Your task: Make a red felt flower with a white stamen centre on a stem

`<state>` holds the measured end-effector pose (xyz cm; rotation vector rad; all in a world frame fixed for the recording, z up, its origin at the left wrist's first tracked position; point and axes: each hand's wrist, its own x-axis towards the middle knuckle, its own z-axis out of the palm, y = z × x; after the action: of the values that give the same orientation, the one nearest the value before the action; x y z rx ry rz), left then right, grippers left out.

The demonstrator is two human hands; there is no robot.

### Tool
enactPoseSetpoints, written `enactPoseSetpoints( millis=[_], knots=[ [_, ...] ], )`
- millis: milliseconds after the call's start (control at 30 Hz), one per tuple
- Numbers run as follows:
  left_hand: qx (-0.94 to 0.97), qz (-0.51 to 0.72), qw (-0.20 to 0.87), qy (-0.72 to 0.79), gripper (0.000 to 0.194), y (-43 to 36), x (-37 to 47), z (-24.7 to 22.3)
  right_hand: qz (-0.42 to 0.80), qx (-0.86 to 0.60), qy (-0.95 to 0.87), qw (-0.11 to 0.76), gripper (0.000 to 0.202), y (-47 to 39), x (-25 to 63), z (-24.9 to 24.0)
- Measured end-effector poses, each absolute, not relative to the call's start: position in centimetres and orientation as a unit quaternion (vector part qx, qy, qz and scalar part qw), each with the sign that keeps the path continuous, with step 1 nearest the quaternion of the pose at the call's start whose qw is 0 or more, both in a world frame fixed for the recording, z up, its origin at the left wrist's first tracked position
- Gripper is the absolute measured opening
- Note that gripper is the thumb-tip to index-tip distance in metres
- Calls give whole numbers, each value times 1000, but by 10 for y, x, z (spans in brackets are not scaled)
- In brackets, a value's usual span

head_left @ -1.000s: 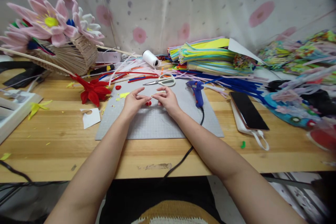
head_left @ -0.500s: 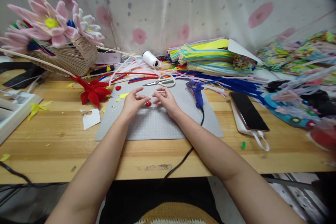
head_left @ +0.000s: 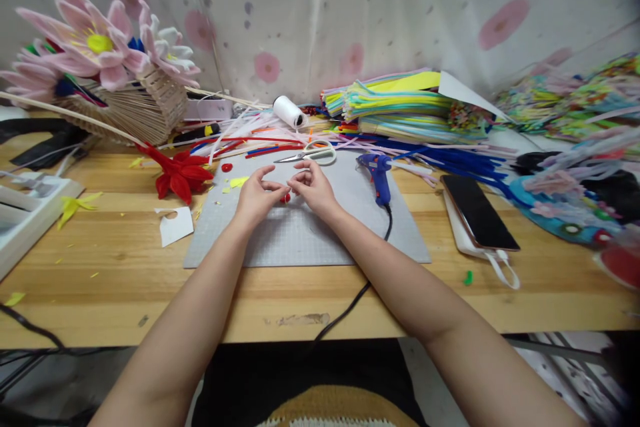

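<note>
Where hands point(head_left: 257, 200) point(head_left: 317, 193) nearly meet, red piece point(head_left: 285, 198), mat point(head_left: 300, 240)

free mat point(head_left: 300, 240) nearside, red piece point(head_left: 285, 198) beyond

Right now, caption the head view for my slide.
Left hand and right hand over a gray mat, a small red piece between them, scissors and a blue glue gun nearby.

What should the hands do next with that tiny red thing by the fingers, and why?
Maybe pinch the small red piece steady with the left hand and right hand: it shows just below where the two hands come close together, and neither is holding the blue glue gun.
</note>
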<state>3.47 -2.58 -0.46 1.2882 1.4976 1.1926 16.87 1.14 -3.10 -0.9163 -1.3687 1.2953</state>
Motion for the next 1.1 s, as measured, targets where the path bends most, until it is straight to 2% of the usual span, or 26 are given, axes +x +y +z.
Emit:
enactPoseSetpoints(
  millis=[167, 267, 433, 600, 800, 933, 1100],
  knots=[
    [501, 442, 454, 590, 89, -29, 33, 3, 533, -377, -577, 491, 36, 12, 172, -29],
    [491, 445, 447, 600, 86, -29, 26, 11, 537, -376, -583, 481, 36, 12, 177, -26],
    [469, 523, 338, 627, 64, -21, 5, 10, 546, -384, -591, 453, 37, 19, 180, -21],
    [545, 507, 217, 631, 53, -21, 4, 2, 565, -397, -555, 464, 37, 22, 172, -24],
    [669, 433, 167, 580, 58, -38, 3, -3, 545, -411, -559, 470, 37, 17, 165, -35],
    [745, 373, 96, 545, 67, -43, -1, -10, 532, -413, -570, 470, 36, 19, 165, -39],
    [773, 337, 70, 532, 70, -46, 7, -12, 524, -422, -576, 464, 35, 21, 164, -42]
  ],
)
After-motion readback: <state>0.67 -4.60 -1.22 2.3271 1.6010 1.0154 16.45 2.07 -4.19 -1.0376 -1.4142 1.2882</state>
